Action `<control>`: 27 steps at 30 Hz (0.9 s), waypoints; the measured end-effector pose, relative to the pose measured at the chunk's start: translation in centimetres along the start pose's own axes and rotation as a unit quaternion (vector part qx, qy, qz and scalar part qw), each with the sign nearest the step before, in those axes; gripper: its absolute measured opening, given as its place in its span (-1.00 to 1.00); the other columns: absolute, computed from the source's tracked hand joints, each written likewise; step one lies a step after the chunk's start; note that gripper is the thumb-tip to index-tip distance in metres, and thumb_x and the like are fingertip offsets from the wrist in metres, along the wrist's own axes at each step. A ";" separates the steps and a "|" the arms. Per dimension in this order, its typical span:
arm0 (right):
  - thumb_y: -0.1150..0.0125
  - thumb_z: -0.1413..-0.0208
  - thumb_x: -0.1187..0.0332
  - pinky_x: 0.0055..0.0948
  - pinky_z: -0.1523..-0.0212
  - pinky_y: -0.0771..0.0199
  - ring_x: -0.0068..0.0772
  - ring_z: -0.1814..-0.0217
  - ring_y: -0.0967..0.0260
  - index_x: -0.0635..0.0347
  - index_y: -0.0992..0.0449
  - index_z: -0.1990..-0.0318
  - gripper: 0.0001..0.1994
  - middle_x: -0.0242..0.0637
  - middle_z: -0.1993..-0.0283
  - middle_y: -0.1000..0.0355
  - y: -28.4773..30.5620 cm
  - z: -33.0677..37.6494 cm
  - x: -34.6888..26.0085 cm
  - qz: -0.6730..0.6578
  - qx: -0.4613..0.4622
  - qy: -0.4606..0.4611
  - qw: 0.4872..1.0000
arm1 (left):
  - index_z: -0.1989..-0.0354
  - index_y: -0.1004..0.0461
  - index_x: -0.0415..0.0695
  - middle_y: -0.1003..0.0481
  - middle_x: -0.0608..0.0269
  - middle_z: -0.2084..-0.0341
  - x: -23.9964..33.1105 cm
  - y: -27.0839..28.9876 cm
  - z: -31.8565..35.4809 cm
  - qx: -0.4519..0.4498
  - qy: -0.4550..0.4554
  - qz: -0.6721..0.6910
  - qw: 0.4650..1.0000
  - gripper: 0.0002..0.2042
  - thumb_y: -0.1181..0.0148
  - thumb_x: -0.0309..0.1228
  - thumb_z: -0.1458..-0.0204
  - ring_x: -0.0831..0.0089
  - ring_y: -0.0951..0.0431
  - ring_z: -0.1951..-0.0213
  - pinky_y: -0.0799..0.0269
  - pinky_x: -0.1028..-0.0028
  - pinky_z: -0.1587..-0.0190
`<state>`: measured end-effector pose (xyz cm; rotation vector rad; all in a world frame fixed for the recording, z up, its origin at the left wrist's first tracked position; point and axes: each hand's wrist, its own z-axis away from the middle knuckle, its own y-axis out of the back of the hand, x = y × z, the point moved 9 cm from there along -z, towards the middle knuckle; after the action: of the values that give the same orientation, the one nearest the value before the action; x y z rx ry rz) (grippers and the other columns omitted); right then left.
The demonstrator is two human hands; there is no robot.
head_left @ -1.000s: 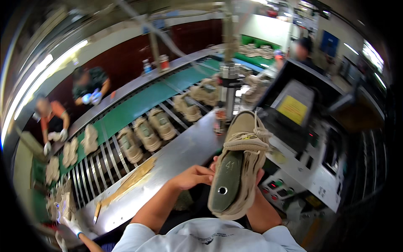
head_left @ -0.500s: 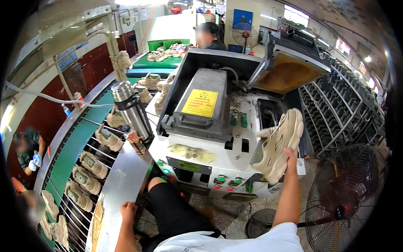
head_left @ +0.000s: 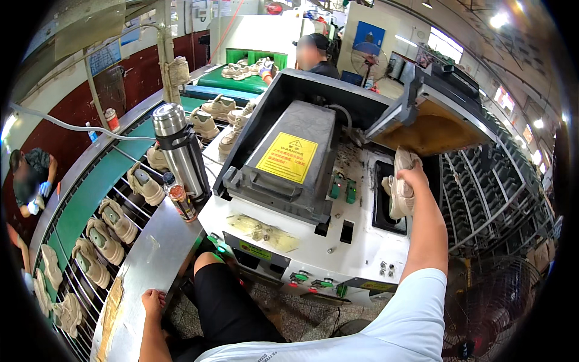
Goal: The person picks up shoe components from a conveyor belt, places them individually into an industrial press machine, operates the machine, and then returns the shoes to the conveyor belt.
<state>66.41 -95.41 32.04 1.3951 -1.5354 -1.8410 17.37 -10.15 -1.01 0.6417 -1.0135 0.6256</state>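
Note:
My right hand (head_left: 412,175) is closed round a beige sneaker (head_left: 400,196), gripping it by its side and upper end. The sneaker is tilted over the black-rimmed opening (head_left: 389,224) in the white machine top (head_left: 362,259), under the raised lid (head_left: 431,127). Part of the sneaker is hidden by my fingers, and I cannot tell whether it touches the bottom of the opening. My left hand (head_left: 154,299) is loosely curled at the edge of the metal counter (head_left: 145,256), with nothing visible in it.
A steel thermos (head_left: 179,151) and a small bottle (head_left: 180,198) stand on the counter. Beige sneakers line the roller conveyor (head_left: 129,145) at left. A co-worker (head_left: 316,57) works at the back, another person (head_left: 33,181) at far left. Racks (head_left: 488,187) and a fan (head_left: 491,301) are at right.
My right hand has carried the sneaker from the machine's right front edge inward over the opening, turning it. The view has shifted; my left hand stays curled by the counter.

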 end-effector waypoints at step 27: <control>-0.19 -0.06 0.27 -0.17 -0.10 -0.33 0.00 -0.07 -0.37 0.31 -0.45 -0.02 -0.60 -0.03 -0.04 -0.43 -0.2 20.3 5.9 -0.039 0.245 0.353 0.902 | 0.33 -0.60 -0.18 -0.60 0.10 0.44 9.5 -25.9 14.6 -0.228 -0.291 -0.273 0.888 -0.80 -0.14 -0.33 -0.04 0.34 -0.61 0.39 -0.49 0.39 0.28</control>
<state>46.70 -89.23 27.61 2.0649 -1.5767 -0.7997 31.84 -36.22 8.19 0.6640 -1.3989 -0.3319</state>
